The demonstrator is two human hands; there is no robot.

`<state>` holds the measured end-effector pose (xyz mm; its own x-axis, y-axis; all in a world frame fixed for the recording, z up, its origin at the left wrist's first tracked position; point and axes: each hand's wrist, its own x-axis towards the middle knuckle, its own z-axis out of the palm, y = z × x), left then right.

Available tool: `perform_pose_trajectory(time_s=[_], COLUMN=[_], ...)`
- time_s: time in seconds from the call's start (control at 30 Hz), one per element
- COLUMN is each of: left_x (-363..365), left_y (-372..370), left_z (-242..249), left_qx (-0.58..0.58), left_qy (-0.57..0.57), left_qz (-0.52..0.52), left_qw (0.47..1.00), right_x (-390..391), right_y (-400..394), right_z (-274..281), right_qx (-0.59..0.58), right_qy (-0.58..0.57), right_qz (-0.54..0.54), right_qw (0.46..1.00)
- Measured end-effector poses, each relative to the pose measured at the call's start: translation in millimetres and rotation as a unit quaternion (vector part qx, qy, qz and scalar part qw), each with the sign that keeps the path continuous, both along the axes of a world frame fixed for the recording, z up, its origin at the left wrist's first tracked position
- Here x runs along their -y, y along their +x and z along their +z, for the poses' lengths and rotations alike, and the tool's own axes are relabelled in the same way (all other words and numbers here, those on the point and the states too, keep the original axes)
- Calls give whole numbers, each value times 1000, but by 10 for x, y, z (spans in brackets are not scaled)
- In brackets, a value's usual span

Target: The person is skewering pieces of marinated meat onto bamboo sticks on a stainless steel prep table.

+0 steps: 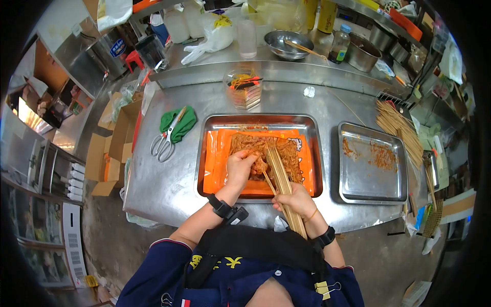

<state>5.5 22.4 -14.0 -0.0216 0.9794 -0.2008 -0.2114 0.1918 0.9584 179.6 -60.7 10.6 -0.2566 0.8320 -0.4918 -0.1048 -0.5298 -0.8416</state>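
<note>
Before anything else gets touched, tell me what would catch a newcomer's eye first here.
The bright orange packaging stands out most, lying in the deep metal tray at the middle of the steel table, with reddish-brown food on it. Next comes the thick bundle of wooden skewers in the right hand, slanting over that tray, then the green cloth under the scissors to the left.

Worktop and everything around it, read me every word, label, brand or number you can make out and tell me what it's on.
No text reads clearly enough to quote.
Orange bag: white print, partly covered, unreadable.
Dark blue shirt: yellow characters, partly hidden, unclear.
Blue label on the steel container: too blurred.
White bag: yellow print, too blurred.
</note>
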Motion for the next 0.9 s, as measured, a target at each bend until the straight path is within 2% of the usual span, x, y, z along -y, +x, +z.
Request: perform_pose_trajectory(time_s=[0.17,0.27,0.43,0.57,0.67,0.9], left_x=[-100,-201,-199,-154,-175,-111], left_y=[-86,-218,-245,-216,-261,-278], left_z=[-23,-27,-218,-275,-178,137], left_qx=[87,173,205,172,122,64], left_qy=[-131,-229,-240,-222,-189,-111], left_qz=[-25,-101,-152,-139,-164,-149], left_qw=[987,953,937,950,960,980], right_x=[11,5,29,26,27,17], right_y=[-3,21,1,-17,-14,-28], right_z=[86,97,63,83,84,71], right_qx=[0,-24,-21,-28,-31,-27], right_qy=[-9,0,14,3,-2,3], right_qz=[-3,-8,6,2,-2,-1], right_qw=[1000,1000,1000,1000,1000,1000])
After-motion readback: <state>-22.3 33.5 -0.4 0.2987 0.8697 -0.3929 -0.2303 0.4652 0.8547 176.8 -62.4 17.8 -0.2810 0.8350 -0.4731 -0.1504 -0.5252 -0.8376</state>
